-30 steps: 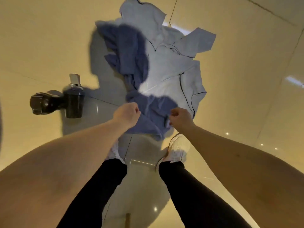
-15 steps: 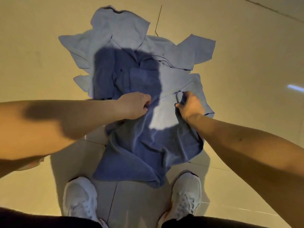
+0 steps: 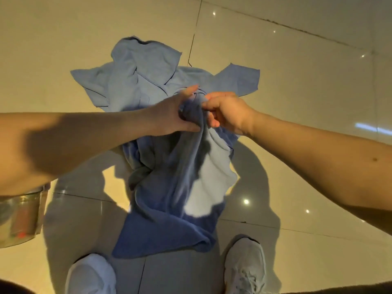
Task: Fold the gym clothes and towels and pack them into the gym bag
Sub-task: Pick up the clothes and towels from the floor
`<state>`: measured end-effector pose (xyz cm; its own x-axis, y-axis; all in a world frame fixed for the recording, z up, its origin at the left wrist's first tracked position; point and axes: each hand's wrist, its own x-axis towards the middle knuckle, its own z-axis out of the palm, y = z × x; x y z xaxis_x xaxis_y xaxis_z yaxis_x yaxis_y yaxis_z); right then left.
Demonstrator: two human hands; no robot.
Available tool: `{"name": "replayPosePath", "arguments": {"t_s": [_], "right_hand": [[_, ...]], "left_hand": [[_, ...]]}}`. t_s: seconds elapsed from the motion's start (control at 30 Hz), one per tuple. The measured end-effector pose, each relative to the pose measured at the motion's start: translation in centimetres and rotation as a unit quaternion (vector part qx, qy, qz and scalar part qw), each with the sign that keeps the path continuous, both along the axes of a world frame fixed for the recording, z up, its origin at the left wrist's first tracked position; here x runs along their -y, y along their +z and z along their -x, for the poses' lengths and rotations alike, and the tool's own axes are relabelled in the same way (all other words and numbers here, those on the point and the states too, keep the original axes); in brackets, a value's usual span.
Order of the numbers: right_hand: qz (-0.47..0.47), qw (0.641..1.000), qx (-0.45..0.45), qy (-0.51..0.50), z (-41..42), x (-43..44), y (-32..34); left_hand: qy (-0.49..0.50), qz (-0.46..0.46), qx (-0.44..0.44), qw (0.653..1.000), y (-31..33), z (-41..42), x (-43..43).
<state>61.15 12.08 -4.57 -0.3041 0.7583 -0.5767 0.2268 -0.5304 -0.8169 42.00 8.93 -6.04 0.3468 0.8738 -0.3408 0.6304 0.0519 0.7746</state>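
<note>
A blue towel (image 3: 174, 187) hangs bunched from both my hands, and its lower end trails on the tiled floor in front of my shoes. My left hand (image 3: 174, 115) grips the gathered top of the towel with thumb and fingers curled round it. My right hand (image 3: 227, 112) pinches the same top edge right beside it. Behind the towel a pile of light blue cloths (image 3: 148, 75) lies spread on the floor. No gym bag is in view.
Glossy beige floor tiles (image 3: 297, 81) surround the pile. My two white shoes (image 3: 246, 266) stand at the bottom edge. A shiny transparent object (image 3: 19, 217) sits on the floor at the left, under my left forearm.
Both hands have come together and risen, lifting the towel's upper edge off the pile so it now hangs bunched. The view has tilted, and the shiny object has appeared at the left.
</note>
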Motion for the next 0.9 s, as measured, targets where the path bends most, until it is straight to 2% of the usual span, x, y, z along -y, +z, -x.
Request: {"name": "replayPosePath", "arguments": {"t_s": [0.07,0.1,0.2,0.23,0.3,0.37,0.43,0.5,0.57,0.63,0.77,0.83,0.9], "right_hand": [[-0.013,0.999,-0.043,-0.003,0.7,-0.8,0.9],[-0.034,0.999,-0.031,-0.021,0.7,-1.4,1.1],[-0.097,0.985,0.118,-0.085,-1.1,-3.6,-2.2],[-0.124,0.969,0.201,-0.069,-2.0,-4.1,-3.9],[-0.14,0.923,0.358,0.025,-3.8,-4.6,-7.0],[-0.133,0.897,0.414,0.081,-4.9,-4.6,-9.2],[-0.167,0.909,0.376,0.07,-4.4,-4.5,-9.3],[-0.183,0.922,0.338,0.058,-3.5,-4.9,-9.6],[-0.17,0.915,0.361,0.063,-3.0,-5.6,-9.9],[-0.169,0.894,0.411,0.063,-2.8,-6.3,-9.7],[-0.233,0.891,0.387,0.04,-1.2,-6.8,-7.7],[-0.253,0.918,0.306,0.014,0.3,-6.2,-5.9],[-0.24,0.952,0.187,-0.028,1.6,-5.3,-3.5]], "left_hand": [[0.014,-0.033,-0.018,0.999,0.9,0.6,0.0],[0.018,-0.055,-0.042,0.997,1.5,0.9,0.1],[0.039,-0.047,-0.094,0.994,2.7,2.7,0.5],[0.06,-0.03,-0.089,0.994,3.4,3.4,0.6],[0.133,0.018,-0.028,0.991,5.1,5.2,0.9],[0.167,0.044,-0.009,0.985,6.7,7.2,1.2],[0.133,0.065,-0.032,0.989,7.6,8.9,1.6],[0.071,0.065,-0.095,0.991,8.1,9.9,2.4],[0.01,0.046,-0.139,0.989,8.1,10.2,3.4],[-0.019,0.021,-0.146,0.989,7.2,10.4,4.1],[0.053,-0.03,-0.143,0.988,5.0,10.0,2.6],[0.124,-0.031,-0.152,0.98,4.5,9.1,1.2],[0.143,-0.058,-0.089,0.984,4.6,7.9,-0.3]]}}
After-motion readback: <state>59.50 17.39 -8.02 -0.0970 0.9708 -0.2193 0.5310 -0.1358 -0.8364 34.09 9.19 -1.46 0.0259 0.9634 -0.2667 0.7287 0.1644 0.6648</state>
